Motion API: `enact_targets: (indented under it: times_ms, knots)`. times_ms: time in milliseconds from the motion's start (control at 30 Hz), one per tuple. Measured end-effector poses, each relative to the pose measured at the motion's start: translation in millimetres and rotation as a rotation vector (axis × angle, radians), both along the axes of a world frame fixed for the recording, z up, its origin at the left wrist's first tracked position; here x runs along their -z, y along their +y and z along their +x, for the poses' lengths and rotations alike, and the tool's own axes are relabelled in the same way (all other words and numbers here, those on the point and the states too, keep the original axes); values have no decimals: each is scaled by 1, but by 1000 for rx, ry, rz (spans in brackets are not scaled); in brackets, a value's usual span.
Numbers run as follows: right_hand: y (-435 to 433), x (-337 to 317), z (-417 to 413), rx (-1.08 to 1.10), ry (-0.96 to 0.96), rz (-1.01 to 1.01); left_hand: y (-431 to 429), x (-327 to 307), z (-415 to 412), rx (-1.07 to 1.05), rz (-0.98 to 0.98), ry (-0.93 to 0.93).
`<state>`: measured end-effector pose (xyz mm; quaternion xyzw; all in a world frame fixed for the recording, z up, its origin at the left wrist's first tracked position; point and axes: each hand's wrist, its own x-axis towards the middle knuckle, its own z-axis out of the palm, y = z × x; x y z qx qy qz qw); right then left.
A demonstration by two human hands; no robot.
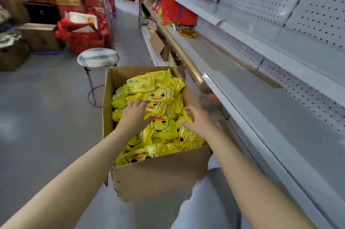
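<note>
A person leans over an open cardboard box point(160, 174) that stands on the floor point(46, 116) of a shop aisle, just beside a bare metal shelf point(261, 102) on the person's right. The box is filled nearly to the rim with yellow duck packets point(164, 130), heaped loosely and facing every way.

Both hands are down in the heap. The left hand point(137, 115) lies on the packets with its fingers point(141, 103) straight and spread, gripping nothing, the thumb angled toward the middle of the box. The right hand point(197, 119) hovers at the packets near the right wall. Its fingers are loosely curved, and blur hides whether they have closed on anything.

The top packet point(155, 107) sits between the two hands, its long axis running roughly across the box from left to right. The left fingertips touch its near-left end, so that hand is the nearer. The right hand is a little apart from its other end.

The likely move is a two-handed scoop, each hand closing inward on an end, then a lift to the right toward the shelf.

A stool point(98, 57) stands beyond the box.
</note>
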<state>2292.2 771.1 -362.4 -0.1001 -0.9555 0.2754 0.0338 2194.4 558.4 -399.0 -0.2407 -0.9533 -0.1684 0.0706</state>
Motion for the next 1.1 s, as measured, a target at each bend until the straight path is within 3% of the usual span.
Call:
enact_targets:
  times_ms: [167, 533, 767, 1100]
  knots:
    - [3, 34, -13, -31, -110, 58, -20, 36, -9, -9, -97, -207]
    - [7, 72, -39, -23, -217, 46, -16, 54, -16, 45, 0, -450]
    - [-4, 73, -53, -5, -251, 75, -16, 54, -15, 47, -55, -431]
    - [-14, 73, -76, -14, -462, 88, -19, 52, -16, -9, -147, -342]
